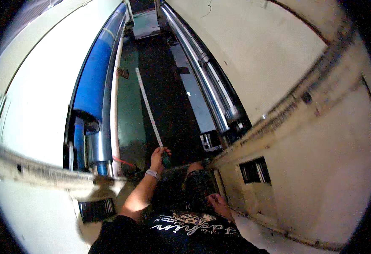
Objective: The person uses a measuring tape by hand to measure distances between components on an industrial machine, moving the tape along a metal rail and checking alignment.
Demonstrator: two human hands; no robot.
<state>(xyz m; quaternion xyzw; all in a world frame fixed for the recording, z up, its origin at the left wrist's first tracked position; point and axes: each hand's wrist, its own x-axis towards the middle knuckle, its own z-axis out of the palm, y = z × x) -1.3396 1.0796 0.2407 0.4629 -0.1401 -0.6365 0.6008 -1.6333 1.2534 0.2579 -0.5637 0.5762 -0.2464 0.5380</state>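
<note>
My left hand [157, 157] is closed around the dark case of a tape measure [166, 160], in the gap between two long rows of machine rollers. From it a pale measuring blade [148, 108] runs out, straight and stiff, away from me and slightly left over the dark floor. A light-coloured band [151, 173] circles my left wrist. My right hand [216, 200] rests low beside my right leg, its fingers loosely bent and dimly lit, with nothing visible in them.
On the left runs a long blue roller [93, 80] with a metal end. Shiny metal rollers [208, 80] line the right side. Cream machine panels [274, 51] rise on both sides, and a grimy ledge [274, 125] crosses the right. A red strip [123, 161] lies near my left hand.
</note>
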